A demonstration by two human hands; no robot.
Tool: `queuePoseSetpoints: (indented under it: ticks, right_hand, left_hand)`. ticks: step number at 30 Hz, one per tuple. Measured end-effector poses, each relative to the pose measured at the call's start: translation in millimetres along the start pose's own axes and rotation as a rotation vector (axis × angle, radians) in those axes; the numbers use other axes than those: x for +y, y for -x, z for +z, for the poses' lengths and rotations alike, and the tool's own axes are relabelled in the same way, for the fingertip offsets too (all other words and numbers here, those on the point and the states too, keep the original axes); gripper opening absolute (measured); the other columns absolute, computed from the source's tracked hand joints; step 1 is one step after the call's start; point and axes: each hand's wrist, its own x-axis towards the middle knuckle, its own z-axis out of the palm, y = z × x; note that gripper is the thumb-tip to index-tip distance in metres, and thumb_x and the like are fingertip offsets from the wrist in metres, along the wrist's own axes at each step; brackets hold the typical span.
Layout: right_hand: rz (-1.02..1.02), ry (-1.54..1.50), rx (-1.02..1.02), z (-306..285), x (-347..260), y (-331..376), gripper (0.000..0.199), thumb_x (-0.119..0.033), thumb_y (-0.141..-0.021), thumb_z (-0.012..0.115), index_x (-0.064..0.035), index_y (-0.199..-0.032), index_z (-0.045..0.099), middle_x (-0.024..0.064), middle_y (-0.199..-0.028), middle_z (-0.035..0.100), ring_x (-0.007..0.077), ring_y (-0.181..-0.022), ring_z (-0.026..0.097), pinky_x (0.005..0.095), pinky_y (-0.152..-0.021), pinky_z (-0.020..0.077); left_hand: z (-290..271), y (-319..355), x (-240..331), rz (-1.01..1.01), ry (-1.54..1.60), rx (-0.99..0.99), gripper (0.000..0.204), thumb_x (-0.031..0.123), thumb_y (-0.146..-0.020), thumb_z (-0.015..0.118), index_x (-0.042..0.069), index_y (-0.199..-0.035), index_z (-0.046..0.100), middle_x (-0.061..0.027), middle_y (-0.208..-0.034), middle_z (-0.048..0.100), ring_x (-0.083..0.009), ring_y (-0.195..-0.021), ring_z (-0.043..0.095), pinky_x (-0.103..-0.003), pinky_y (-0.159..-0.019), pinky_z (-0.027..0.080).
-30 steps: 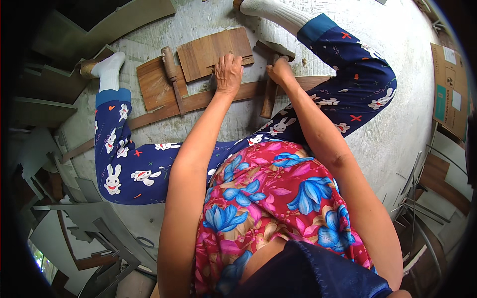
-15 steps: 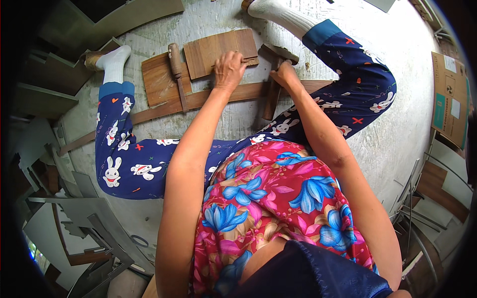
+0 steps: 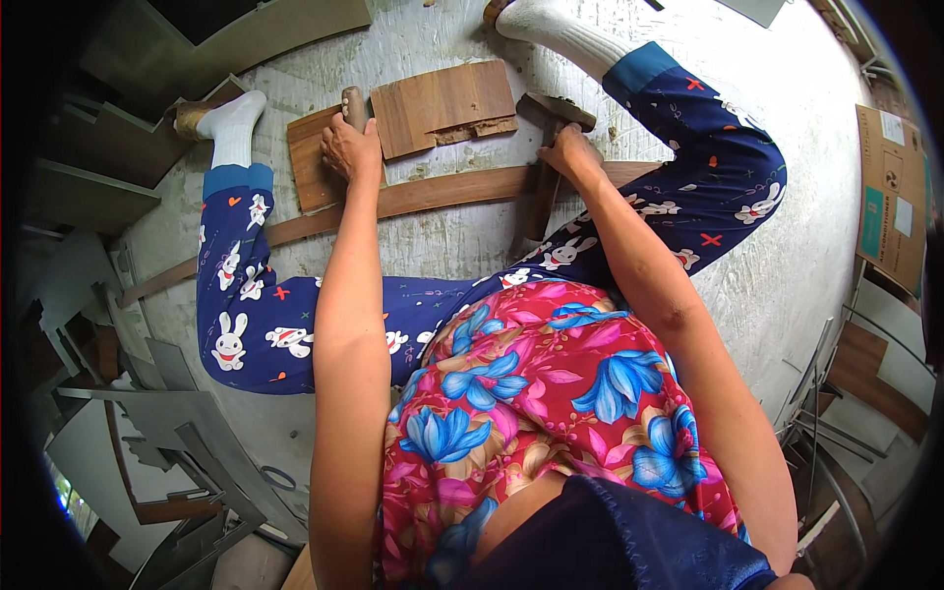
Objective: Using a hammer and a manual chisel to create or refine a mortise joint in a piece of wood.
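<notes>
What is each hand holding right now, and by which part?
The right hand grips a wooden-handled hammer high on the handle, just below its dark head. The left hand closes over a round-ended wooden tool handle near its top.

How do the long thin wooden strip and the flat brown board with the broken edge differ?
The long thin wooden strip is narrow and runs slantwise across the grey floor; the flat brown board with the broken edge is short and wide. The strip's edges look straight, while the board's lower right edge is splintered. The right hand sits at the strip; neither hand touches the board. Both are brown wood lying flat.
</notes>
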Motion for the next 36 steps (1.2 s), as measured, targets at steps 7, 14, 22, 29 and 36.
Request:
queuePoseSetpoints:
  ticks: [7, 14, 22, 29, 36]
  right_hand:
    - [0.061, -0.038, -0.036, -3, -2, 0, 0.072, -0.028, -0.075, 0.068, 0.0141, -0.127, 0.041, 0.0237, -0.123, 0.059, 0.0335, -0.117, 0.058, 0.0395, -0.097, 0.047]
    - [0.018, -0.136, 0.005, 13, 16, -21, 0.07, -0.027, -0.074, 0.067, 0.0167, -0.124, 0.044, 0.029, -0.134, 0.047, 0.036, -0.122, 0.052, 0.0401, -0.1, 0.044]
    - [0.01, -0.481, 0.101, 42, 41, -53, 0.07, -0.027, -0.072, 0.065, 0.0213, -0.119, 0.046, 0.0392, -0.124, 0.049, 0.042, -0.118, 0.053, 0.041, -0.101, 0.0422]
    - [-0.028, -0.638, 0.158, 16, 20, -28, 0.05, -0.025, -0.071, 0.064, 0.0171, -0.096, 0.06, 0.0318, -0.092, 0.065, 0.0392, -0.09, 0.066, 0.042, -0.08, 0.0506]
    - [-0.203, -0.785, 0.171, -7, -15, 15, 0.035, -0.019, -0.073, 0.065, 0.0083, -0.094, 0.058, 0.0175, -0.075, 0.064, 0.0242, -0.063, 0.063, 0.0364, -0.059, 0.0513]
  left_hand:
    - [3, -31, -12, 0.052, 0.333, -0.145, 0.056, 0.029, -0.074, 0.074, -0.001, -0.118, 0.054, -0.0238, -0.11, 0.06, -0.0399, -0.103, 0.058, -0.045, -0.092, 0.045]
    - [-40, -36, 23, -0.149, 0.943, -0.366, 0.036, 0.022, -0.071, 0.077, -0.002, -0.091, 0.06, -0.012, -0.087, 0.066, -0.0204, -0.072, 0.064, -0.035, -0.061, 0.05]
    - [-53, -5, 52, -0.387, 1.349, -0.351, 0.021, 0.01, -0.075, 0.076, 0.004, -0.087, 0.059, -0.0065, -0.08, 0.064, -0.0138, -0.062, 0.06, -0.023, -0.044, 0.042]
    - [-55, 10, 48, -0.47, 1.495, -0.121, 0.027, 0.008, -0.08, 0.075, 0.002, -0.095, 0.054, -0.0091, -0.087, 0.062, -0.0153, -0.064, 0.062, -0.023, -0.044, 0.049]
    - [-57, 28, 62, -0.263, 1.382, -0.101, 0.021, 0.012, -0.079, 0.077, 0.003, -0.091, 0.061, -0.0087, -0.088, 0.066, -0.0143, -0.069, 0.063, -0.024, -0.05, 0.051]
